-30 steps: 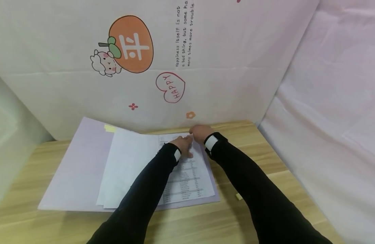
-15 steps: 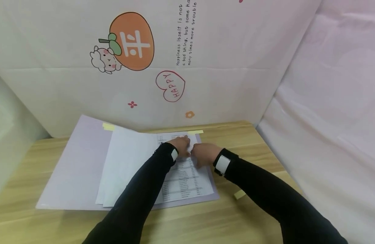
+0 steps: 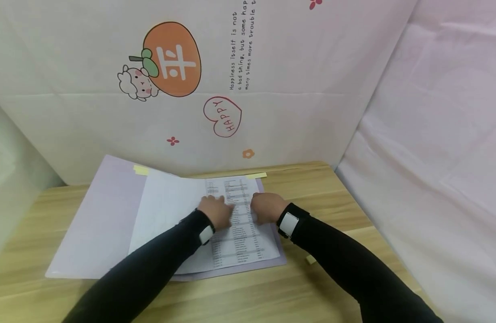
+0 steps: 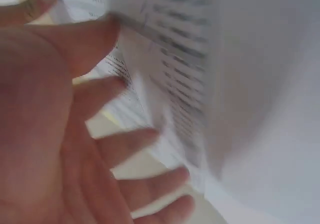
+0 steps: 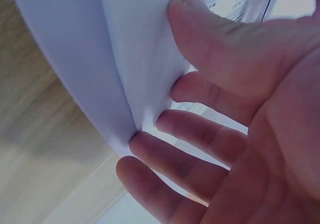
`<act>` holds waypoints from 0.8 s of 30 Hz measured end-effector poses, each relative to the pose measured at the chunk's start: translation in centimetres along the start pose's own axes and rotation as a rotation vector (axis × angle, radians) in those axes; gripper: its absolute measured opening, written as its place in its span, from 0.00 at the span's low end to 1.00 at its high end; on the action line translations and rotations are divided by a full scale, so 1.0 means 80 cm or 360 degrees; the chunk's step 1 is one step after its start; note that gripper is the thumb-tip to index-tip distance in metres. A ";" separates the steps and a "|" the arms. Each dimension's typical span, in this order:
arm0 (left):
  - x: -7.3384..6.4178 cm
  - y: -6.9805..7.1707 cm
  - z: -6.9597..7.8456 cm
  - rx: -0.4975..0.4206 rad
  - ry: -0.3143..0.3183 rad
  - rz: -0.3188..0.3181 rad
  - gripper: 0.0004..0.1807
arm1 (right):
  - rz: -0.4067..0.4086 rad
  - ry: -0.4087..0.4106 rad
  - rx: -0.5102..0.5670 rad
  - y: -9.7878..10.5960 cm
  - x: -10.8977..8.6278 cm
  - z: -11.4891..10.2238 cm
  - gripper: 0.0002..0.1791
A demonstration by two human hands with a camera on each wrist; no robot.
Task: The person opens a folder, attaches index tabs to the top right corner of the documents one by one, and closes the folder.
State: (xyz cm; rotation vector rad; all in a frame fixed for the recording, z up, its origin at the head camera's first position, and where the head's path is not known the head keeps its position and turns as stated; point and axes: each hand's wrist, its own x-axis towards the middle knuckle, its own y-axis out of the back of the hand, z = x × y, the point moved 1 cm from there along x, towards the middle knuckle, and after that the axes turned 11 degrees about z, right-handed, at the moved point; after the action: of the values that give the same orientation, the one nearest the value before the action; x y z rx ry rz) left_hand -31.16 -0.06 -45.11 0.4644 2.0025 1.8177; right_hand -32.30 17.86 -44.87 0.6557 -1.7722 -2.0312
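Observation:
A lilac folder (image 3: 98, 233) lies spread out on the wooden table, with white sheets inside. My left hand (image 3: 215, 213) is over the left part of the printed page (image 3: 241, 246), its fingers spread and pointing right. In the left wrist view the left fingers (image 4: 135, 144) lie loosely against the printed sheet. At the page's right edge, my right hand (image 3: 268, 207) touches the paper; the right wrist view shows the right thumb (image 5: 192, 26) and fingertips resting on its margin. A yellow sticky tab (image 3: 257, 176) sticks out past the page's top right corner.
Another yellow tab (image 3: 141, 170) sits at the top of the blank left-hand sheet (image 3: 163, 211). A small yellow strip (image 3: 311, 259) is on the table (image 3: 240, 298), by the right forearm. Behind stands a white printed cloth (image 3: 292, 112); more white cloth hangs at both sides.
My right hand has come down from the page's top right corner along its right edge, uncovering the yellow tab there. My left hand has shifted left and down across the page.

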 end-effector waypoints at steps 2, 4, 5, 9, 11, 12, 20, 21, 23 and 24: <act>-0.023 0.005 -0.009 0.0012 0.0029 0.0038 0.38 | -0.0019 0.0007 -0.0039 0.002 0.001 -0.003 0.09; -0.040 0.004 -0.018 0.0015 0.0022 0.0092 0.42 | -0.0027 0.0032 -0.0092 0.002 0.002 -0.003 0.09; -0.047 0.002 -0.022 0.0020 0.0000 0.0109 0.43 | -0.0023 0.0040 -0.0100 -0.002 0.003 -0.001 0.09; -0.057 -0.009 -0.033 -0.0017 -0.0085 0.0113 0.41 | -0.0036 0.0025 -0.0091 -0.006 0.002 0.002 0.11; -0.055 -0.013 -0.034 -0.0020 -0.0101 0.0086 0.38 | -0.0037 0.0014 -0.0052 -0.007 -0.001 0.004 0.12; -0.053 -0.015 -0.034 -0.0024 -0.0095 0.0073 0.38 | -0.0043 0.0004 -0.0028 -0.005 -0.003 0.004 0.12; -0.038 -0.013 -0.028 -0.0137 -0.0042 0.0003 0.32 | 0.0025 -0.0114 0.0319 -0.023 -0.013 0.023 0.23; -0.036 -0.013 -0.027 -0.0171 -0.0026 -0.0022 0.32 | 0.0054 -0.0163 0.0384 -0.023 -0.014 0.024 0.24; -0.031 -0.013 -0.028 -0.0225 0.0013 -0.0072 0.31 | 0.0092 -0.0226 0.0440 -0.025 -0.016 0.025 0.27; -0.029 -0.013 -0.028 -0.0247 0.0030 -0.0101 0.30 | 0.0098 -0.0240 0.0437 -0.027 -0.017 0.025 0.29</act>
State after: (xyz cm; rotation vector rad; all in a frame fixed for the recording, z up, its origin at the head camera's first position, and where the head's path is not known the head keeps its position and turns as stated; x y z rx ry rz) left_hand -30.21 -3.26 -45.80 0.3351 1.8489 1.9264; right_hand -32.29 20.56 -46.65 0.5285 -2.1561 -1.8566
